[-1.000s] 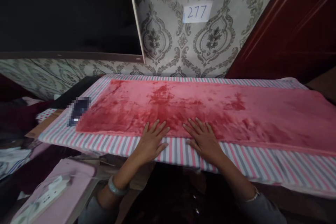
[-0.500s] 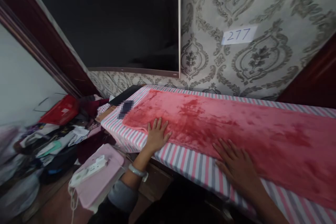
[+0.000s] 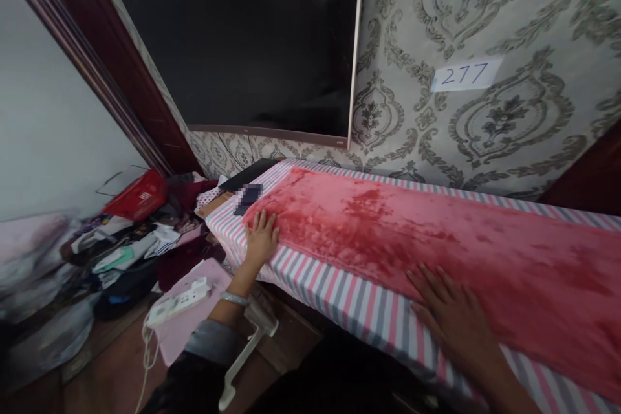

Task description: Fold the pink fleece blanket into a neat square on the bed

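Note:
A long pink plush cloth (image 3: 388,226) with darker red patches lies spread along a table covered by a striped cloth (image 3: 349,297) in pink, grey and white. My left hand (image 3: 262,236) rests flat on the near left corner of the plush cloth, fingers spread. Farther right, my right hand (image 3: 451,307) lies flat on its near edge, fingers stretched out. A dark pixelated object (image 3: 248,199) sits on the striped cloth just beyond my left hand.
A large television (image 3: 242,45) hangs on the patterned wall behind the table. To the left, a red basket (image 3: 138,194) stands among heaped clothes (image 3: 126,259). A white power strip (image 3: 179,303) lies on a pink stool (image 3: 169,339). A white bracket-like piece (image 3: 247,352) shows below my left wrist.
My left hand has slid left along the near edge to the plush cloth's corner. My right hand stays nearly where it was on the cloth. The view has shifted slightly left.

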